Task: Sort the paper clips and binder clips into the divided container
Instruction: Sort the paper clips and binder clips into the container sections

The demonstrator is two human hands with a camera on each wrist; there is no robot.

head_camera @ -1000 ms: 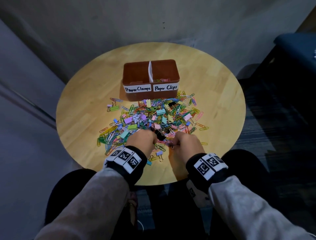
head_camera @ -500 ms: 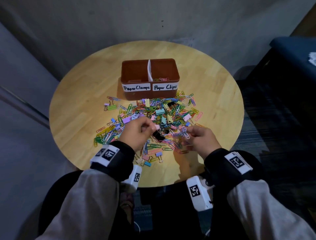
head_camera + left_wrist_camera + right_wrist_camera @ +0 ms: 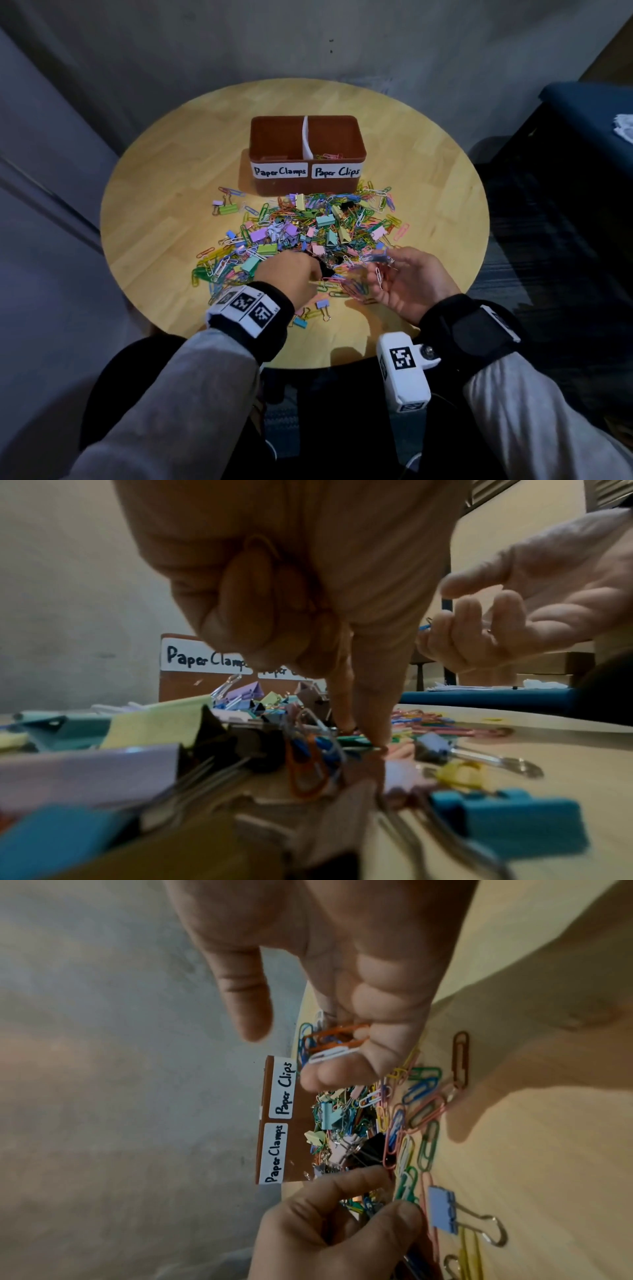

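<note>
A brown divided container stands at the back of the table, labelled "Paper Clamps" on the left and "Paper Clips" on the right. A few paper clips lie in its right compartment. In front of it spreads a mixed pile of coloured paper clips and binder clips. My left hand reaches down into the pile's near edge, thumb and index pinching a paper clip beside a black binder clip. My right hand is palm up above the pile, fingers curled round several paper clips, thumb apart.
The round wooden table has bare wood left and right of the pile. Loose binder clips lie near the front edge by my wrists. A dark blue seat stands to the right, a grey wall behind.
My right hand has drawn away to the right, lifted off the pile and turned palm up with paper clips in it. My left hand has stayed at the pile's near edge.
</note>
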